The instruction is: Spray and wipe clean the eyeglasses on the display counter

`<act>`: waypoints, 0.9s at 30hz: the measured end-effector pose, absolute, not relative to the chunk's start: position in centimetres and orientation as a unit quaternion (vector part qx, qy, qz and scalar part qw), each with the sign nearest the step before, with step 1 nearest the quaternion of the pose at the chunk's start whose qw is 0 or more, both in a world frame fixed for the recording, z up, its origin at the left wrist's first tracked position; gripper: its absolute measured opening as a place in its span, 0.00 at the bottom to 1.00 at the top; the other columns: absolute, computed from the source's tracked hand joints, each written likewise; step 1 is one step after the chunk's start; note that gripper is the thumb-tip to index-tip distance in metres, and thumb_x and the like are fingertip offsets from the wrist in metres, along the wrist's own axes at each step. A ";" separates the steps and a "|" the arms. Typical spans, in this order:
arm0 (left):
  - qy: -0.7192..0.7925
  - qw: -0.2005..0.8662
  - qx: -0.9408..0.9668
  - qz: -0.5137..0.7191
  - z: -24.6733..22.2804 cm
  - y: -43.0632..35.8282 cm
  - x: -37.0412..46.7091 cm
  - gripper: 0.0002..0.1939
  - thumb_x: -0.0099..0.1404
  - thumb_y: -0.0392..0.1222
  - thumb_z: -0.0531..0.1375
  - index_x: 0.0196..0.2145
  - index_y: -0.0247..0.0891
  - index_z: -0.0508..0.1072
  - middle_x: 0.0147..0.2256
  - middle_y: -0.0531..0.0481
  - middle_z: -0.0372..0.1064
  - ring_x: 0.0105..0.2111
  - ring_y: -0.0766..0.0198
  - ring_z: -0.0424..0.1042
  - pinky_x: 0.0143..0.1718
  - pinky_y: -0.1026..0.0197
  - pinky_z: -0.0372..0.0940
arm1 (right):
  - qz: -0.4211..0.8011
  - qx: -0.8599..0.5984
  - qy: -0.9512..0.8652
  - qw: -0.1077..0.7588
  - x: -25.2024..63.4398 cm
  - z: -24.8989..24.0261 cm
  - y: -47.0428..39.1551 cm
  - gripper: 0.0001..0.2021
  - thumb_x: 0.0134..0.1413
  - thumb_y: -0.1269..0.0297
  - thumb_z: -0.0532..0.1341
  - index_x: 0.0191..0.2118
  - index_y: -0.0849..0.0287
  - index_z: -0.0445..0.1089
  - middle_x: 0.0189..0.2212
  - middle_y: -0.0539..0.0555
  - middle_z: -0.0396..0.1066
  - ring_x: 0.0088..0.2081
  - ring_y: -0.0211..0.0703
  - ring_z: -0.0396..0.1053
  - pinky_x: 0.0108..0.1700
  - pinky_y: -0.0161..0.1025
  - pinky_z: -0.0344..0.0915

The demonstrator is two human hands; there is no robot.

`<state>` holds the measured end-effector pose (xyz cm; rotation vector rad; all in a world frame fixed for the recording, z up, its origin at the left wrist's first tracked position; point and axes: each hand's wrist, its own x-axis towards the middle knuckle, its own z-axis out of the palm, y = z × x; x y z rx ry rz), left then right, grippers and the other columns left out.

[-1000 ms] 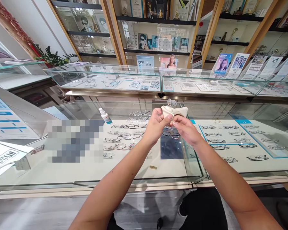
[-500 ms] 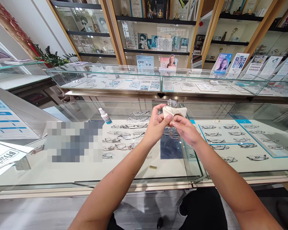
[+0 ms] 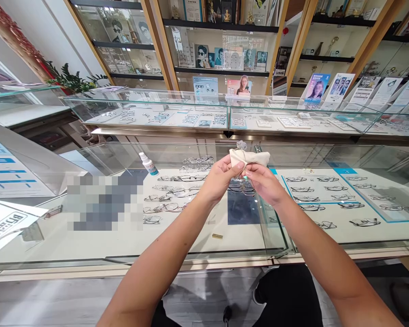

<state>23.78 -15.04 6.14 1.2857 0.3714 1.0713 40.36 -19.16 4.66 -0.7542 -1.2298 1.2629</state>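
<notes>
Above the glass counter, both hands are close together around a cream cloth (image 3: pixel 257 158) and a pair of thin-framed eyeglasses (image 3: pixel 244 154). My left hand (image 3: pixel 221 179) is closed, its thumb pressing the cloth against the glasses from the left. From the right, the fingertips of my right hand (image 3: pixel 264 181) pinch at the lower edge of the cloth, touching the glasses. Part of the frame hangs below the fingers; the rest is hidden by cloth and hands. A small grey bunched piece (image 3: pixel 241 145) shows above the cloth, its kind unclear.
A white spray bottle (image 3: pixel 148 164) stands on the glass display counter (image 3: pixel 191 252), left of my hands. Rows of eyeglasses (image 3: pixel 313 207) lie inside the case. A small gold-coloured piece (image 3: pixel 217 236) lies nearer me. Another glass case (image 3: pixel 177 120) stands behind.
The cloth's right end now sticks out farther right, past my right fingers. My hands stay almost in place, still gripping the cloth and glasses.
</notes>
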 end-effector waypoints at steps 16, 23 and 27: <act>0.153 0.625 0.612 0.459 6.6 -14.5 22.9 0.23 0.55 0.52 0.82 0.38 0.35 0.81 0.26 0.52 0.76 0.26 0.68 0.69 0.33 0.63 0.65 | 0.580 -0.313 -0.504 0.557 40.6 4.7 -18.8 0.16 0.45 0.48 0.80 0.29 0.54 0.83 0.31 0.53 0.79 0.39 0.46 0.72 0.52 0.45 0.70; 0.161 0.600 0.597 0.508 6.9 -14.2 22.7 0.26 0.49 0.51 0.85 0.36 0.35 0.79 0.24 0.52 0.76 0.23 0.68 0.71 0.26 0.65 0.64 | 0.608 -0.282 -0.493 0.555 40.0 5.6 -17.9 0.12 0.43 0.58 0.81 0.33 0.54 0.85 0.31 0.50 0.80 0.38 0.44 0.74 0.50 0.45 0.71; 0.173 0.574 0.583 0.548 7.0 -14.2 22.6 0.27 0.52 0.57 0.83 0.34 0.35 0.78 0.23 0.52 0.75 0.21 0.69 0.70 0.24 0.65 0.65 | 0.613 -0.271 -0.526 0.523 39.4 6.4 -17.1 0.11 0.45 0.60 0.79 0.36 0.56 0.84 0.32 0.51 0.81 0.39 0.44 0.75 0.50 0.45 0.71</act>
